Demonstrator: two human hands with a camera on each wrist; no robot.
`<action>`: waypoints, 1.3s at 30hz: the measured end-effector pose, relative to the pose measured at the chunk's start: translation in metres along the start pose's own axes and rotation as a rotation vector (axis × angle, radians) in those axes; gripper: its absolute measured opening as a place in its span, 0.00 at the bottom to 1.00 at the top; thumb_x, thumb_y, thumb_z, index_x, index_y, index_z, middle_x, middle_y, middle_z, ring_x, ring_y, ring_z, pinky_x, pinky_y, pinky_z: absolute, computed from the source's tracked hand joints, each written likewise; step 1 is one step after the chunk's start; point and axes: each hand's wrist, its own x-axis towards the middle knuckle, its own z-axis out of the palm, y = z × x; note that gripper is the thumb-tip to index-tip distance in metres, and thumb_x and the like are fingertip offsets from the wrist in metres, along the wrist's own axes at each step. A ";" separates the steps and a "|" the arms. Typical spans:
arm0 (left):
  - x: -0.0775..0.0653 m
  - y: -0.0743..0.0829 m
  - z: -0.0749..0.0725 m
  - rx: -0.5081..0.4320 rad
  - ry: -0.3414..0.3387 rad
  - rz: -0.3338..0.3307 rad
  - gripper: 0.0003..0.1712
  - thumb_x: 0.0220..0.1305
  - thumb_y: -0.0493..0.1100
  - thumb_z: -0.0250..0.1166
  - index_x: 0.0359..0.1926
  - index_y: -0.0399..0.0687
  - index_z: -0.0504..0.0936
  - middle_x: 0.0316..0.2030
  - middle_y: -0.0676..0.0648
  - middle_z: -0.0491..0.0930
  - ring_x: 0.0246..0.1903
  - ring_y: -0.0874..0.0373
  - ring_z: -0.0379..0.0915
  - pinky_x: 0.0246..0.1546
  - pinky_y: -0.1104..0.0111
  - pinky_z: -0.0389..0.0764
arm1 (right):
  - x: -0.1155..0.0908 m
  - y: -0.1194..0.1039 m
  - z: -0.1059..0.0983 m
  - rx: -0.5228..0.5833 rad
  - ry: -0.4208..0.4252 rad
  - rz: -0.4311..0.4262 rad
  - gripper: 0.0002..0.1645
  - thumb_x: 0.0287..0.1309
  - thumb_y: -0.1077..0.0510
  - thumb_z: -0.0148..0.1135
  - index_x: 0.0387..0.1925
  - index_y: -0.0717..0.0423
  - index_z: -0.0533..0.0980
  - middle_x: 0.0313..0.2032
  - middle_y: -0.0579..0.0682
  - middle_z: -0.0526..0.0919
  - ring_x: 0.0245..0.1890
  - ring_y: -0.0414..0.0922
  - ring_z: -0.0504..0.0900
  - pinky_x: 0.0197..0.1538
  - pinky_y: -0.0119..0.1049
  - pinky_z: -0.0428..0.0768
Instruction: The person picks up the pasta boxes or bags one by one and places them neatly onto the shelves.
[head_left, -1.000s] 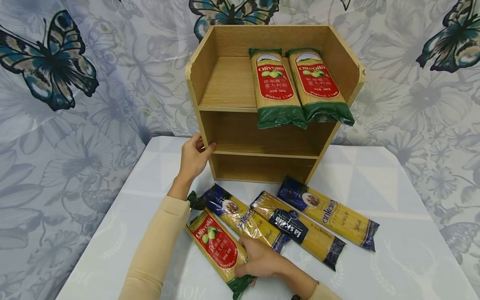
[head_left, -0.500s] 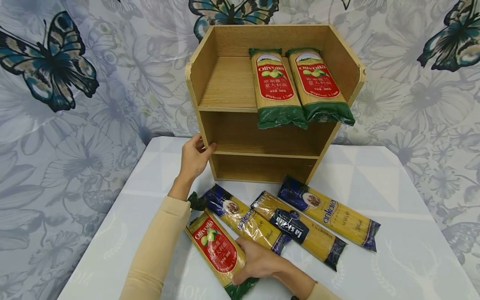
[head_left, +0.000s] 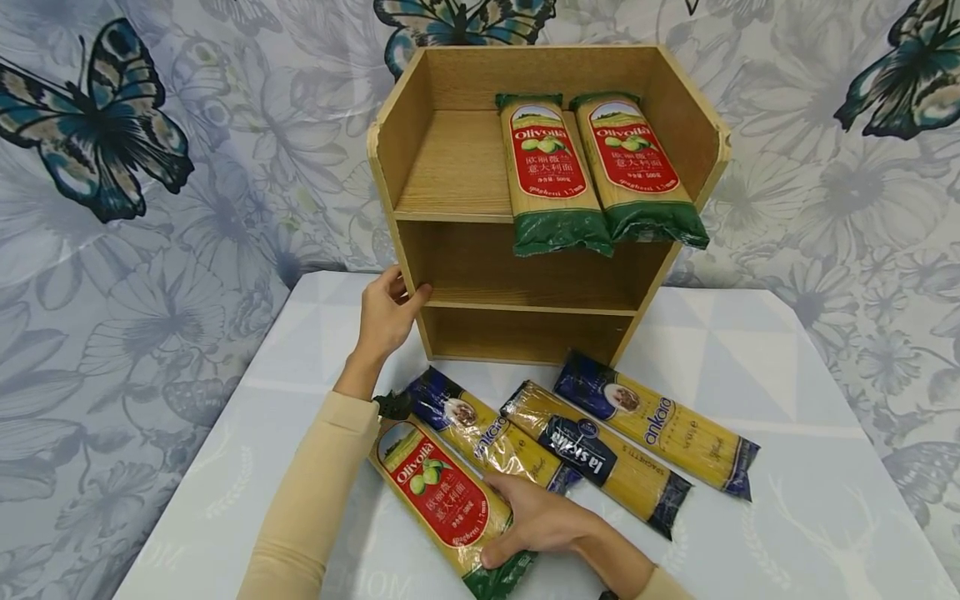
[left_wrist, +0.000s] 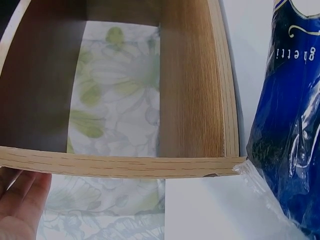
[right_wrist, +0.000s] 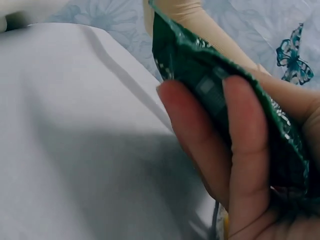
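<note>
My left hand (head_left: 386, 312) holds the left side panel of a wooden shelf unit (head_left: 401, 215), thumb at its front edge. In the left wrist view its fingers (left_wrist: 31, 195) lie against the panel's outside. My right hand (head_left: 540, 521) grips the lower end of a red-labelled Olivoila spaghetti pack (head_left: 442, 492), thumb on top. The right wrist view shows fingers under the pack's green end (right_wrist: 200, 75). Beside this pack lies a blue-and-yellow ankara spaghetti pack (head_left: 480, 433), partly covered by the right hand and the held pack.
Two more Olivoila packs (head_left: 551, 171) (head_left: 637, 162) lie on the top shelf, their green ends overhanging its front. A dark-labelled spaghetti pack (head_left: 592, 454) and another ankara pack (head_left: 663, 425) lie on the white table (head_left: 810, 533). A patterned cloth (head_left: 187, 317) hangs behind.
The Olivoila pack in my right hand has risen slightly and shifted right, looking larger than before. My left hand stays on the shelf unit.
</note>
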 end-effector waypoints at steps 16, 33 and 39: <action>0.006 -0.017 0.003 -0.011 -0.004 0.005 0.24 0.66 0.33 0.69 0.62 0.34 0.78 0.52 0.34 0.83 0.54 0.43 0.81 0.55 0.51 0.81 | -0.031 0.011 -0.022 0.142 -0.054 -0.002 0.53 0.47 0.64 0.79 0.71 0.71 0.61 0.55 0.56 0.81 0.53 0.51 0.80 0.61 0.38 0.75; 0.007 -0.019 -0.001 0.011 -0.007 0.016 0.23 0.66 0.35 0.69 0.60 0.35 0.79 0.50 0.35 0.85 0.52 0.46 0.83 0.53 0.53 0.83 | -0.064 0.021 -0.036 0.385 -0.161 0.026 0.64 0.54 0.56 0.78 0.77 0.72 0.47 0.66 0.59 0.74 0.61 0.52 0.77 0.66 0.42 0.73; 0.005 -0.019 -0.001 0.009 -0.009 0.014 0.24 0.66 0.35 0.69 0.62 0.35 0.79 0.51 0.35 0.84 0.52 0.46 0.83 0.54 0.53 0.82 | -0.072 0.019 -0.041 0.404 -0.207 -0.072 0.55 0.58 0.56 0.75 0.76 0.68 0.53 0.64 0.63 0.75 0.58 0.51 0.79 0.64 0.45 0.77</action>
